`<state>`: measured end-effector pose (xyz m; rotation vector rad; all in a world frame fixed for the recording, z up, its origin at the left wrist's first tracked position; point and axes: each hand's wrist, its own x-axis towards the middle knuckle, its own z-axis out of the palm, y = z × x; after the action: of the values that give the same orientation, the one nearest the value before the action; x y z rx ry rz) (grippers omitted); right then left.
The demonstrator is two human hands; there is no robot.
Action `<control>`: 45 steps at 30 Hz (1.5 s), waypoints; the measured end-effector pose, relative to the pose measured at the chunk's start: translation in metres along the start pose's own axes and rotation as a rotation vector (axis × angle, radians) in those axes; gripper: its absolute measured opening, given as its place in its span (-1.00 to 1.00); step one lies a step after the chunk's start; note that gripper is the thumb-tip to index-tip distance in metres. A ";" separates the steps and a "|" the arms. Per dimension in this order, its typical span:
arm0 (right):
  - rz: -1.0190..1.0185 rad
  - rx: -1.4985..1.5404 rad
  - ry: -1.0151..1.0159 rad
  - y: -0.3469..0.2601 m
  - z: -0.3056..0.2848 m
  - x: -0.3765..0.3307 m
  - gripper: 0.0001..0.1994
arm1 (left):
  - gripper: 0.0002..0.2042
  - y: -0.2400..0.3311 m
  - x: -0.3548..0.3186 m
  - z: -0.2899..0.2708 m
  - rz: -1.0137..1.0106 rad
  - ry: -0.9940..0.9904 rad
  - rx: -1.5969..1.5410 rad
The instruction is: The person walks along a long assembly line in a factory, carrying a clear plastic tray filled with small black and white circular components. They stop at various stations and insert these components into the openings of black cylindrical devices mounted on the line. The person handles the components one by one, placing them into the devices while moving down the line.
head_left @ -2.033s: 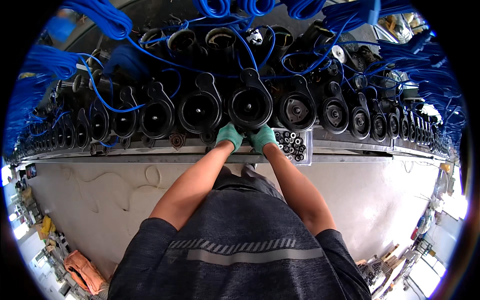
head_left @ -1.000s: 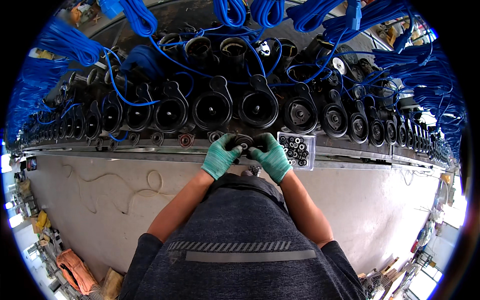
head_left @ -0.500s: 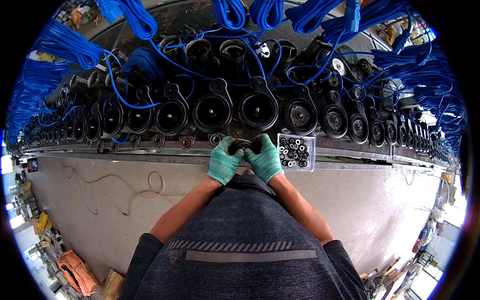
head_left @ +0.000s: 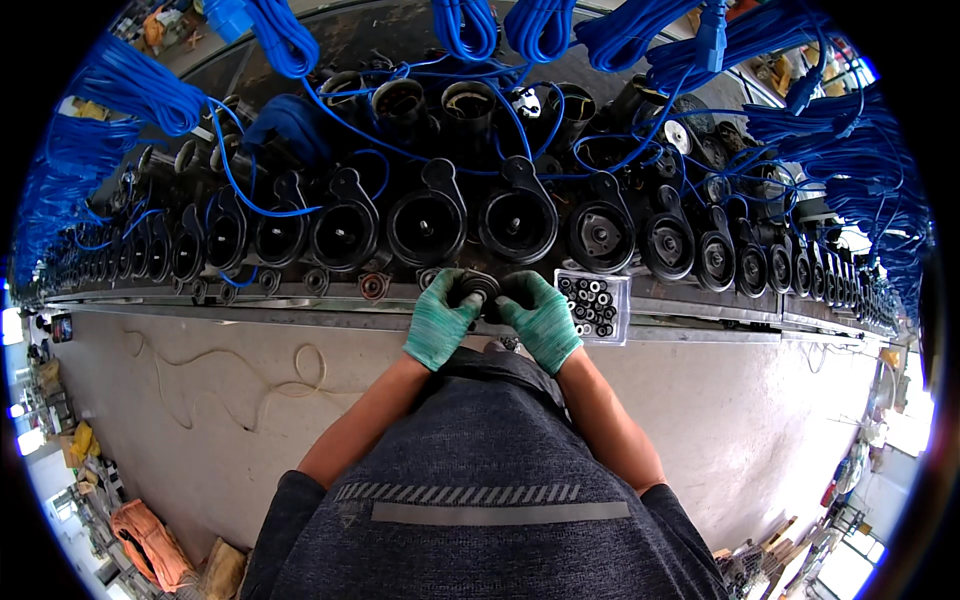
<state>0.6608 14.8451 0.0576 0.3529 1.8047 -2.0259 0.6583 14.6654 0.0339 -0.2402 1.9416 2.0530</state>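
Left hand [head_left: 440, 322] holding dark round part [head_left: 480, 284]; right hand [head_left: 543, 320] curling beside it, grip unclear | part hovering around near edge of tabletop [head_left: 370, 38], left of clear bin [head_left: 622, 310] | step: apparently working part manually | next: probably calling for steady grip

Can see only part of the dark round part [head_left: 478, 281], with its left side covered by the left hand [head_left: 440, 318]. Cannot tell any contact between it and the right hand [head_left: 545, 320], given the darkness there. Can glimpse only a piece of the round flange [head_left: 427, 277] behind the left hand. Lose the lower left corner of the clear box [head_left: 625, 310] behind the right hand. Cannot make out detail in the tiny far-right housings [head_left: 860, 288]. Find blue cable bundles [head_left: 465, 28] cut off above and the dark shirt [head_left: 480, 560] below.
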 end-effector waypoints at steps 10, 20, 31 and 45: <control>0.013 0.017 0.030 0.009 0.002 -0.007 -0.72 | -0.73 0.011 -0.004 -0.011 -0.061 -0.088 -0.089; 0.043 0.083 0.006 0.006 0.006 -0.016 -0.77 | -0.76 0.007 -0.010 -0.011 0.024 -0.098 -0.016; -0.530 -0.391 0.399 -0.043 -0.028 0.017 -0.77 | -0.60 -0.003 0.005 -0.044 0.424 -0.057 0.329; -0.980 -0.963 0.336 -0.013 -0.027 0.051 -0.76 | -0.63 -0.096 -0.019 -0.105 -0.227 0.100 0.070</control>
<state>0.6078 14.8661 0.0436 -0.6301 3.3006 -1.2339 0.6985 14.5623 -0.0579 -0.5305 1.9387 1.8560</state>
